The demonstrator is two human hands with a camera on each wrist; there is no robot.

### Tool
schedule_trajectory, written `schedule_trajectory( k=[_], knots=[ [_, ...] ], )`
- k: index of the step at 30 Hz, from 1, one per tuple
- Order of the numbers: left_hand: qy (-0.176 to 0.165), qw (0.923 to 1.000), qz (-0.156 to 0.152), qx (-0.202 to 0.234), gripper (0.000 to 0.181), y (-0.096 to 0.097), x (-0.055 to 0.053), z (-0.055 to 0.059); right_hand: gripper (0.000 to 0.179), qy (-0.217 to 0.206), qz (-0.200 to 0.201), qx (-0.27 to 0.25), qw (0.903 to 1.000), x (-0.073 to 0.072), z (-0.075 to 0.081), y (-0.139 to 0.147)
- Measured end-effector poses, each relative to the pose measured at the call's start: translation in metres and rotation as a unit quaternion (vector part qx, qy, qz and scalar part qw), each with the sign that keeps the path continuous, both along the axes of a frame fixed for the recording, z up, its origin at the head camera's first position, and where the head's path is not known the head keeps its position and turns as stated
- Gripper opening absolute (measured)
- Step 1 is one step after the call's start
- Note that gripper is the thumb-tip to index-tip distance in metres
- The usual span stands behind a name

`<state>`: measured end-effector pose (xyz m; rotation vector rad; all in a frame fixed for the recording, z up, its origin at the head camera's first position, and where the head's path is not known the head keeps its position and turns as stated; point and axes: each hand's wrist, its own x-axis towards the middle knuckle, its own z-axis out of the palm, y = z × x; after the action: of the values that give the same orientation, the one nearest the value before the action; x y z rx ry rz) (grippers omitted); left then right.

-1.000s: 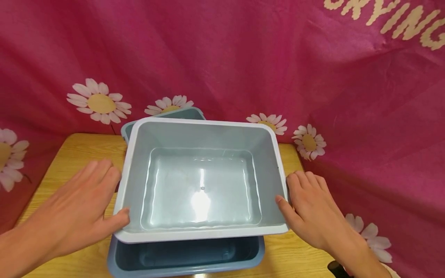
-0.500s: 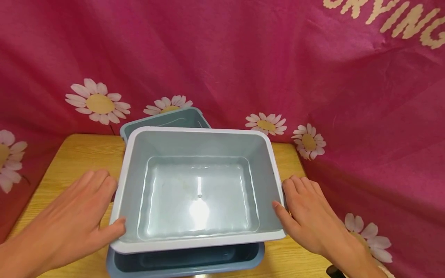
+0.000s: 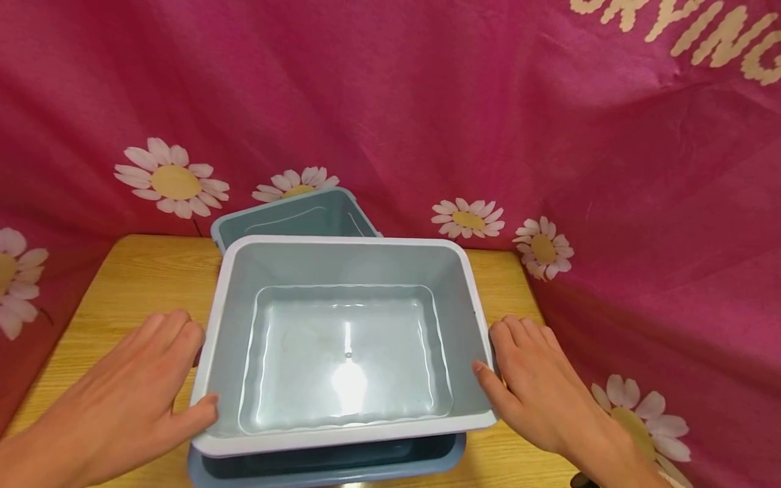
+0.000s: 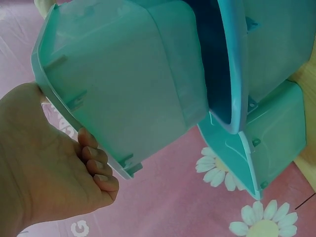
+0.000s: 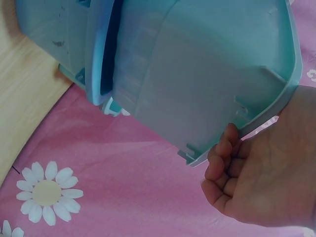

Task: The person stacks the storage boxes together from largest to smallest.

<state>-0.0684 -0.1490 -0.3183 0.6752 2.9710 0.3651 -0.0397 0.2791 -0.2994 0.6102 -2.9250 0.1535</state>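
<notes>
A light grey plastic bin (image 3: pixel 348 261) with a pale rim is held up level in the middle of the head view. My left hand (image 3: pixel 134 400) grips its left rim, fingers curled underneath and thumb over the top. On the opposite rim, my right hand (image 3: pixel 543 393) has the same kind of grip. Directly below is a blue bin (image 3: pixel 329 471), mostly covered in the head view. Both wrist views show the grey bin's base (image 4: pixel 190 64) at the blue bin's mouth, partly inside the rim (image 5: pixel 96 54).
Behind the grey bin, a grey-green bin (image 3: pixel 293 220) sits at an angle, partly hidden. The wooden table (image 3: pixel 152 264) carries the bins. Pink cloth (image 3: pixel 390 102) with daisies hangs close along the back and sides. A dark object (image 3: pixel 582 480) shows by the right forearm.
Both hands have lowered the grey bin toward the blue one, with a slight drift left. More of the grey-green bin behind shows, and less of the blue bin's inside.
</notes>
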Motion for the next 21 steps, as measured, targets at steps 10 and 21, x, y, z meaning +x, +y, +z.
schedule_trajectory(
  k=[10,21],
  knots=[
    [-0.015,0.9998,0.009,-0.004,0.067,0.000,0.004,-0.001,0.022,0.008,0.005,0.003,0.9999,0.004,-0.001,0.000],
    [-0.043,0.9987,0.020,-0.018,0.080,0.000,0.009,-0.002,0.020,-0.025,-0.006,0.007,0.9996,0.012,-0.002,-0.001]
  ],
)
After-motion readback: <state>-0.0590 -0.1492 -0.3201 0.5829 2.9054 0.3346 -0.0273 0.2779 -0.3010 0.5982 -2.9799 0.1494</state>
